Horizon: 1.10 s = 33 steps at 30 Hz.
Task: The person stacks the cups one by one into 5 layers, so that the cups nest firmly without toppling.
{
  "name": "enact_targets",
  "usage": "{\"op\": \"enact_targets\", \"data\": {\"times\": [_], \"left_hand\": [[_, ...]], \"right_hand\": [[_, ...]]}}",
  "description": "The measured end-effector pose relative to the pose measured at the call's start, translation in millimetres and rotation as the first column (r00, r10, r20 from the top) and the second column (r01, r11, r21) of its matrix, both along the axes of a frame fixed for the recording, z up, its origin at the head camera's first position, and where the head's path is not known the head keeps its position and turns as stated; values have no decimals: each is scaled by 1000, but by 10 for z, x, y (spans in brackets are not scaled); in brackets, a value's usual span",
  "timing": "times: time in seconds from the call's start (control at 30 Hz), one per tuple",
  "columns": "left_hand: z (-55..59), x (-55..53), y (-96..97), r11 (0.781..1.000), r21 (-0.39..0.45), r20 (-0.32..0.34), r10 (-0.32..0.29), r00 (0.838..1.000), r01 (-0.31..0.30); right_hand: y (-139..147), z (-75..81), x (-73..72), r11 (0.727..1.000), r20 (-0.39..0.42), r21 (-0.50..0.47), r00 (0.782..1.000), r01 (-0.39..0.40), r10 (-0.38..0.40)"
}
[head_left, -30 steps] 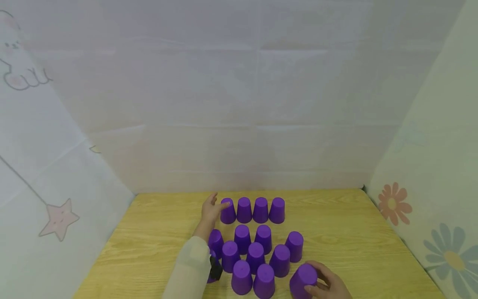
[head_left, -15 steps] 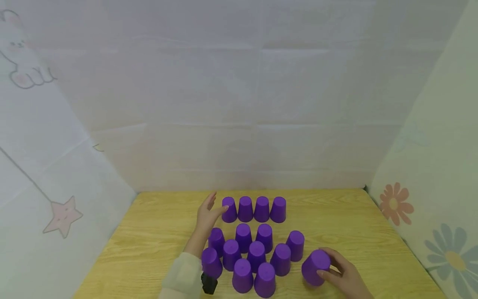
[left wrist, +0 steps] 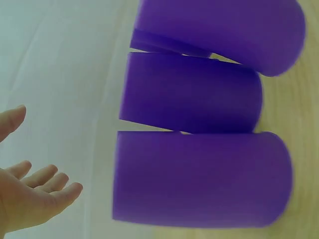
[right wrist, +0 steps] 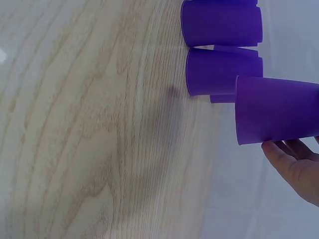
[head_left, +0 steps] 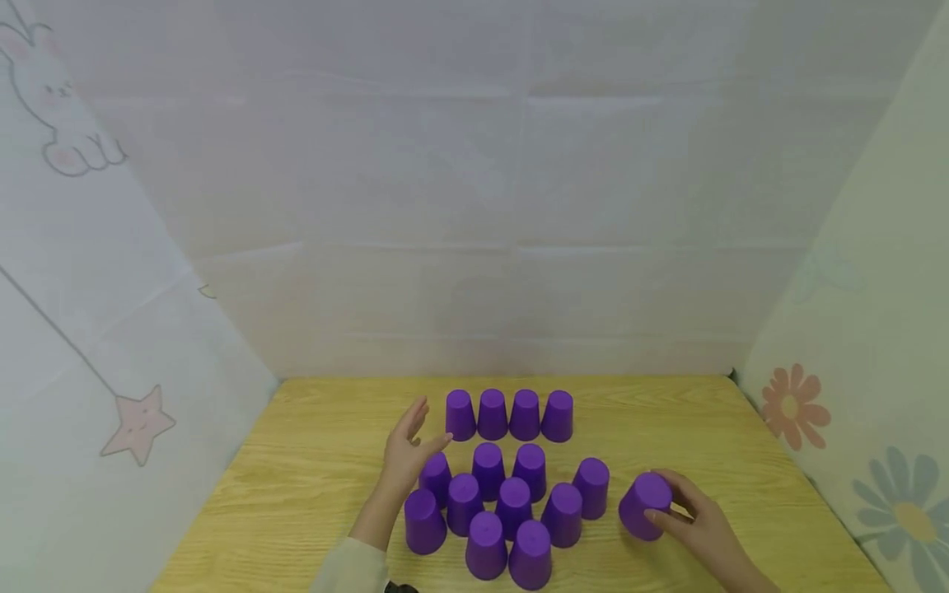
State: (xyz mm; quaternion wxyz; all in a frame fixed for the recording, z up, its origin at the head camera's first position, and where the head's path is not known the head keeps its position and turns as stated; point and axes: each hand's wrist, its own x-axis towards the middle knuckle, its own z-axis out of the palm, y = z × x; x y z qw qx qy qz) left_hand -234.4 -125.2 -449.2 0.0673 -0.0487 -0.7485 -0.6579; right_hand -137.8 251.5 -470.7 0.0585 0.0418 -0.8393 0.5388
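1. Holding one purple cup (head_left: 645,506) by its sides, the right hand (head_left: 697,519) sets its thumb on the near wall and its fingers round the far wall. The cup is inverted, closed base upward, and slightly tilted. In the right wrist view its rim hangs apart from the tabletop (head_left: 689,420), with a shadow beneath.

2. The side hold presumably serves to keep both rim and base free of the fingers, so that the inverted posture is preserved.

3. Left of this grip, and apart from it, stands the nearest upright neighbour, a single cup (head_left: 591,488). It belongs to a cluster of ten cups (head_left: 514,506), all mouth-down, some close together and some spaced. Resting on the wider rim probably gives each one a steady footing.

4. Beyond the grip and to its left, a back row of four cups (head_left: 493,414) runs side by side, likewise inverted. The even line suggests deliberate spacing.

5. Grip, right: fingers and thumb are spread only as wide as the cup's body, which fills the space between them.

6. Grip, left: the left hand (head_left: 404,449) is empty, fingers extended and thumb well parted from them, just beside the left end of the back row. Whether the thumb tip touches the end cup (head_left: 460,415) cannot be told from the head view.
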Motion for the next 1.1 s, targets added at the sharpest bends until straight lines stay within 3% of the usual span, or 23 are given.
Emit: {"op": "enact_targets", "data": {"times": [0.23, 0.67, 1.1], "left_hand": [[-157, 189, -153, 999, 52, 41, -10, 999, 8], [-394, 479, -230, 998, -49, 50, -25, 998, 27], [-590, 600, -189, 999, -53, -21, -11, 1000, 10]], "right_hand": [[70, -64, -183, 998, -30, 43, 999, 43, -42], [32, -146, -529, 999, -40, -1, 998, 39, -39], [-45, -183, -953, 997, 45, -39, 997, 64, -62]]}}
